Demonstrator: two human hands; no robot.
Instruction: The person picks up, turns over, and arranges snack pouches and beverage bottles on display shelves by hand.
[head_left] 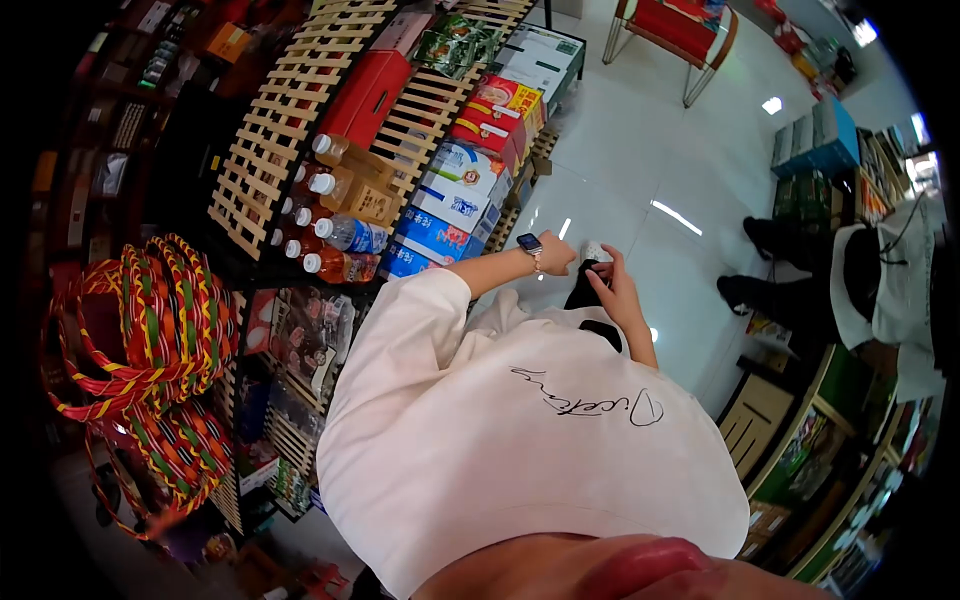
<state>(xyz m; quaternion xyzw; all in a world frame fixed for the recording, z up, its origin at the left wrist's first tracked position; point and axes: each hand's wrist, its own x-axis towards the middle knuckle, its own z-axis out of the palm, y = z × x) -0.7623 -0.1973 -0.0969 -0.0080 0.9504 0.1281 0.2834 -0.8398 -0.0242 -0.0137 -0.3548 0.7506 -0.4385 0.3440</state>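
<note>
My left hand (pixel 555 255), with a watch and a bracelet on its wrist, is in front of my body, its fingers curled inward; nothing shows in it. Close on its right, my right hand (pixel 619 290) has its fingers loosely bent and apart, with nothing visible between them. Between and beyond the hands are a black trouser leg and a light speckled shoe (pixel 594 252). My white shirt (pixel 540 430) with black lettering fills the lower middle.
A slatted shelf (pixel 265 150) on the left bears bottles (pixel 350 234), a red box (pixel 368 98) and cartons (pixel 432 235). Striped woven baskets (pixel 165 330) are further left. A person (pixel 800 292) stands at right near shelves (pixel 815 445). A red chair (pixel 675 30) is at the top.
</note>
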